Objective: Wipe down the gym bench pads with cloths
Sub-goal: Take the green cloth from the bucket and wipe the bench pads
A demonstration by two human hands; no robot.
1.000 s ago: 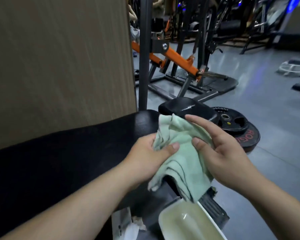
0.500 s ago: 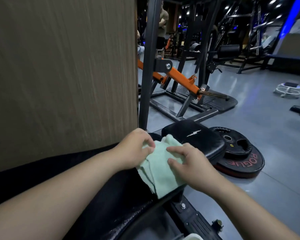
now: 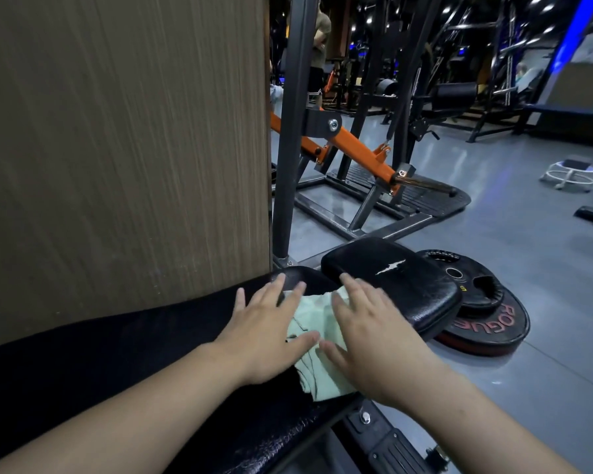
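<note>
Cloth point(image 3: 317, 323), pale green with thin dark lines, is spread on the near end of the long black bench point(image 3: 151, 381) pad and pinned flat beneath both hands. The left hand point(image 3: 264, 333) is laid palm down on the cloth's left part, its fingers point(image 3: 277, 292) spread apart and stretched toward the far end of the pad, nothing clamped between them; the thumb is pointed right across the fabric. The right hand point(image 3: 374, 340) is pressed on the cloth's right part in the same flat manner, fingers parted, its thumb nearly met by the left thumb. A lower corner of the cloth is seen hanging over the pad's right edge. Just beyond the fingertips, a second, smaller black pad point(image 3: 391, 285) with a white emblem is set, slightly raised. To its right, black weight plates point(image 3: 483, 313) are stacked on the grey floor point(image 3: 493, 234), the lowest lettered in red. A brown wood-grain panel point(image 3: 117, 148) is stood along the bench's left side, and a dark frame with an orange lever arm point(image 3: 356, 148) is placed behind.
</note>
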